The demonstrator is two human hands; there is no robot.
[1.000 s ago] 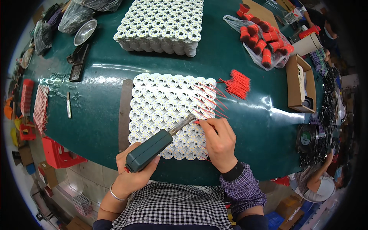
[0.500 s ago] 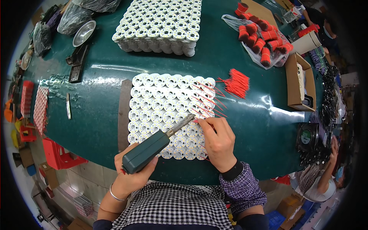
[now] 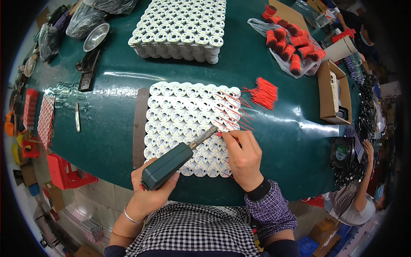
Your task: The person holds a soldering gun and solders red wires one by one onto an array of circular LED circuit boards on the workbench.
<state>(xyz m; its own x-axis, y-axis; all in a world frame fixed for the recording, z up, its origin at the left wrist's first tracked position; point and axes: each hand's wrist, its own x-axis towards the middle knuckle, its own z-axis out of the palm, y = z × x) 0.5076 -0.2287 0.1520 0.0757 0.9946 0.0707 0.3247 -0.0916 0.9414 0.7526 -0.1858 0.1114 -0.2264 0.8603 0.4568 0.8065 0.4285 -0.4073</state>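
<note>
My left hand (image 3: 150, 193) is wrapped round a dark green soldering gun (image 3: 168, 166). Its grey metal tip slants up and right over a panel of round white LED boards (image 3: 180, 104). Close to that tip, my right hand (image 3: 245, 160) is closed in a pinch at the panel's right side; a thin red wire shows at the fingertips, though its end is mostly hidden. Several red wires (image 3: 233, 99) stick out from boards along the right edge. A loose bunch of short red wires (image 3: 263, 94) lies on the table to the upper right.
A tall stack of LED boards (image 3: 175, 47) stands behind the panel. Bundles of red wire (image 3: 295, 43) fill a plastic bag at the far right, near a cardboard box (image 3: 325, 92). A dark strip (image 3: 139, 128) borders the panel's left. Another person's arm (image 3: 366, 171) reaches in at right.
The soldering gun has shifted slightly right and up with my left hand. My right hand stays almost in place. At the right, the other person's arm has moved left and up.
</note>
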